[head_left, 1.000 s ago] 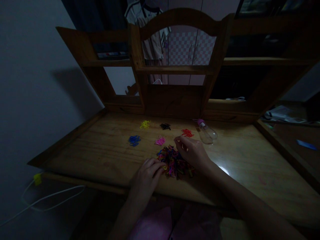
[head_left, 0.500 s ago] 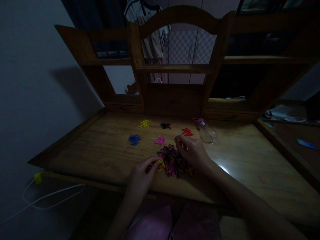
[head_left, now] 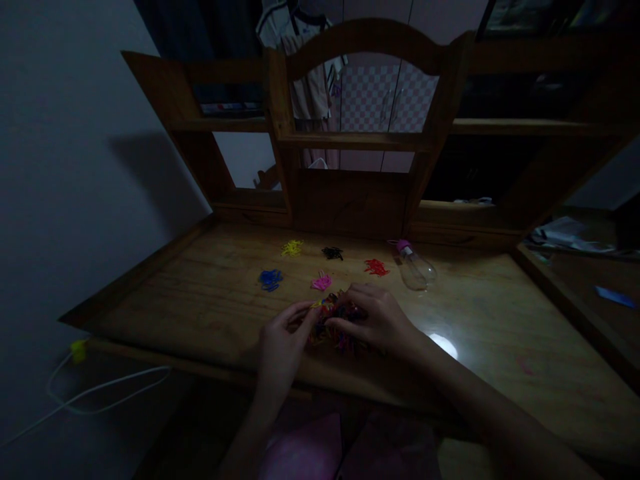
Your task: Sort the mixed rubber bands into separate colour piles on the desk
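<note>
Mixed pile: a tangle of small coloured bands (head_left: 345, 343) on the near middle of the desk (head_left: 200, 293), partly hidden beneath the fingers.
Left hand (head_left: 281, 340): at the pile's left edge, thumb and forefinger nearly together by a yellow strand (head_left: 317, 304); I can't tell whether it's gripped.
Right hand (head_left: 383, 321): curved over the pile's right side, thumb apart from fingers; from here I can't tell what it holds.
Sorted heaps: blue (head_left: 271, 280) on the left, pink (head_left: 321, 281) nearer the middle; yellow (head_left: 292, 248), black (head_left: 333, 253) and red (head_left: 376, 267) farther off.
Handling: probably feather-light, soft, stretchy, apt to snag on neighbours.
Best hold: I'd pinch one loose loop at the rim, fingertips only.
</note>
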A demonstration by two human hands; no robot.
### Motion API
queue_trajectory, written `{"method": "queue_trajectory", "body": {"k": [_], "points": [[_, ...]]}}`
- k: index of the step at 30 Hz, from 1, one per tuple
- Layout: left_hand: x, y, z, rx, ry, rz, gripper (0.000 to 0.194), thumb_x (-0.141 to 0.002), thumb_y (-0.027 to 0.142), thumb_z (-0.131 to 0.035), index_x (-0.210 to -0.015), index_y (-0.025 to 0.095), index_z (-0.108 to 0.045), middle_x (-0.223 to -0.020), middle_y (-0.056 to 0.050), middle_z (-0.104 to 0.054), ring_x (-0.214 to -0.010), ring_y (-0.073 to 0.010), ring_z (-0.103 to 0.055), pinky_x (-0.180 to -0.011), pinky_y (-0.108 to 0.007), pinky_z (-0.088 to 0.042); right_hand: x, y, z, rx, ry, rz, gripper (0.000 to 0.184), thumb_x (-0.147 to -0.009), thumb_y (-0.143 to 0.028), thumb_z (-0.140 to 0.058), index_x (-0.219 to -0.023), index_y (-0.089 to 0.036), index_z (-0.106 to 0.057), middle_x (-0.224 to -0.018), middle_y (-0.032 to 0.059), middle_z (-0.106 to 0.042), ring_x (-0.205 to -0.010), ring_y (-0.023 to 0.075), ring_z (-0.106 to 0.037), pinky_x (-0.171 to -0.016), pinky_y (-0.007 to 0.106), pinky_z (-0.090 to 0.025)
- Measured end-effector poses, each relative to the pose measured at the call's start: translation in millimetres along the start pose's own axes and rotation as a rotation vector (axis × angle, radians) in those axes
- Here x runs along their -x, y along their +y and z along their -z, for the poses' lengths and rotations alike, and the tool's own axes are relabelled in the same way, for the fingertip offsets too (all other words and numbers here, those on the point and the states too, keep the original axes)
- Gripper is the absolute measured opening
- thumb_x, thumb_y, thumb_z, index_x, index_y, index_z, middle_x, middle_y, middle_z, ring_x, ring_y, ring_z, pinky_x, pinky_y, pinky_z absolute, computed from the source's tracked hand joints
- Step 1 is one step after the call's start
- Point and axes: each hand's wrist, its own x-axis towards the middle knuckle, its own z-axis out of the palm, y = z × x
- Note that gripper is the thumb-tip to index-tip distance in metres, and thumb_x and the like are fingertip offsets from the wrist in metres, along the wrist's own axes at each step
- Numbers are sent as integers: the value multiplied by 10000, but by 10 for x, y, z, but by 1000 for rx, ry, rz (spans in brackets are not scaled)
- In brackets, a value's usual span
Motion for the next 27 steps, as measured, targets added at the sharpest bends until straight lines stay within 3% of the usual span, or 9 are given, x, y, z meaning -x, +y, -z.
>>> {"method": "queue_trajectory", "body": {"k": [6, 12, 27], "points": [[11, 26, -69, 6, 5, 17, 235, -753, 353, -682, -878, 158, -720, -836, -51, -749, -781, -202, -713, -651, -237, -577, -7, 29, -69, 179, 96, 125, 201, -889, -340, -584, -993, -173, -623, -912, 72, -664, -790, 177, -583, -708, 285, -427], [9, 11, -70, 5, 2, -1, 234, -742, 370, -692, -862, 172, -730, -826, -51, -753, -773, -207, -716, -636, -234, -578, -1, 53, -59, 206, 61, 197, 182, -947, -278, -490, -953, -178, -641, -865, 61, -677, -760, 162, -597, -711, 285, -434], [-28, -44, -27, 3, -20, 15, 259, -732, 413, -690, -837, 176, -693, -790, -43, -746, -730, -207, -714, -610, -243, -562, -6, 111, -32, -54, 28, 86, 135, -932, -224, -515, -967, -177, -636, -911, 55, -664, -812, 145, -622, -736, 249, -476]]}}
